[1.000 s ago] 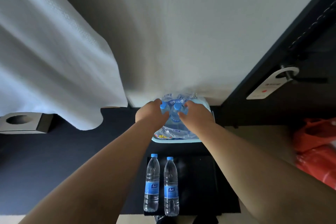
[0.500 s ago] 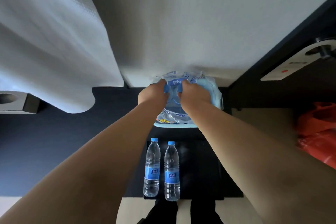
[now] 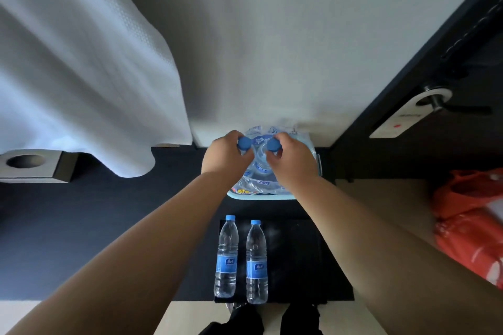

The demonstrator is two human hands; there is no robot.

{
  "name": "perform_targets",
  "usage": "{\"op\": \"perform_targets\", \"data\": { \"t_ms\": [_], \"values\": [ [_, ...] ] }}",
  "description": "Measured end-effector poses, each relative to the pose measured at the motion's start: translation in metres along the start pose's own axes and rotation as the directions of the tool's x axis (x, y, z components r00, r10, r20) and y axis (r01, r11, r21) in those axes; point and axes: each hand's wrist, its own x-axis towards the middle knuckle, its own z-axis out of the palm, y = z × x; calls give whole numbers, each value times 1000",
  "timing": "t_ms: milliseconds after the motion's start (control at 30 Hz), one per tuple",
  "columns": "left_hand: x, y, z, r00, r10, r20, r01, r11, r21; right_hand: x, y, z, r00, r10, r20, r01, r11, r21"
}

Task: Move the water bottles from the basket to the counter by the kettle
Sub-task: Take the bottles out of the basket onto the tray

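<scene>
One black bench point(image 3: 304, 258) at the near edge carries two bottles point(image 3: 226, 258) side by side, with open room to their right. Farther off, one blue basket point(image 3: 261, 195) against the wall point(image 3: 272, 49) holds wrapped bottles. The left grip point(image 3: 226, 156) and right grip point(image 3: 292, 160) each clasp one bottle there by its cap point(image 3: 244, 143).

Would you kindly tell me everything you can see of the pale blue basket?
The basket is pale blue, apparently plastic, with rounded corners; only its near rim and part of its right wall show. It sits on the dark surface, far side close to the white wall, and holds a clear-wrapped pack of bottles. Above it, the left hand grips one blue-capped bottle and the right hand a second bottle, hiding most of the inside.
</scene>
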Motion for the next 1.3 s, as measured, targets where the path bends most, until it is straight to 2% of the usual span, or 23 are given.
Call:
{"op": "perform_targets", "data": {
  "t_ms": [367,500,700,867,1067,1300],
  "values": [
    [-48,51,-60,983,133,-125,-145,985,-90,-34,-39,-75,975,-129,-183,144,987,71],
    [-70,55,-58,981,165,-98,-173,982,-78,-57,-36,-86,971,-148,-188,160,986,49],
    [-104,40,-22,992,94,84,-91,995,-40,-100,-6,-77,998,-58,12,58,998,17],
    [-133,23,21,978,3,210,1,1000,-23,-134,25,-59,986,48,158,-50,999,6],
    [-156,-1,70,932,-122,341,118,992,33,-163,67,-30,922,207,326,-212,977,-23],
    [-163,-23,120,881,-209,425,187,978,94,-180,108,12,836,343,429,-371,928,-19]
  ]
}}
